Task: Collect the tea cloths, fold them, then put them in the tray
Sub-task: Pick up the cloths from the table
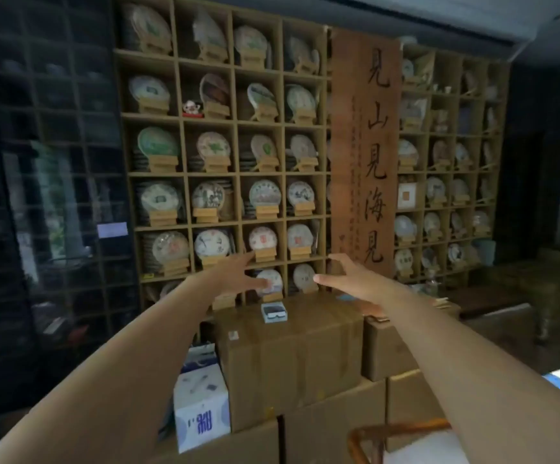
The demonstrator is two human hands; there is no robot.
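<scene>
Nearest the camera, two bare forearms stretch forward and fill the lower half of the view, raised at chest height with nothing between them. Far to the left stands a dark glass-fronted cabinet (54, 182), its panes reflecting greenery. Low down next to it sits a white and blue printed box (201, 406), pushed against the side of a stack of cardboard cartons (288, 356). Above that, the left hand (242, 274) reaches out with straight, spread fingers, holding nothing. Behind it rises a wooden grid shelf (225, 172), each cubby showing one wrapped tea cake propped on a small wooden stand so that its label faces the room. On top of the upper carton lies a small blue and white box (274, 312), probably just set down there. The right hand (355, 279) hovers over the carton's far edge, fingers loosely curved and apart, also grasping nothing. Behind it hangs a tall wooden plaque (365, 145) with large brushed characters, and further right the shelving goes on. At the bottom right a curved wooden chair back (402, 430) shows.

No tea cloth and no tray can be seen, so the task seems not yet begun; the outstretched empty hands look more like a starting pose than a reach.
</scene>
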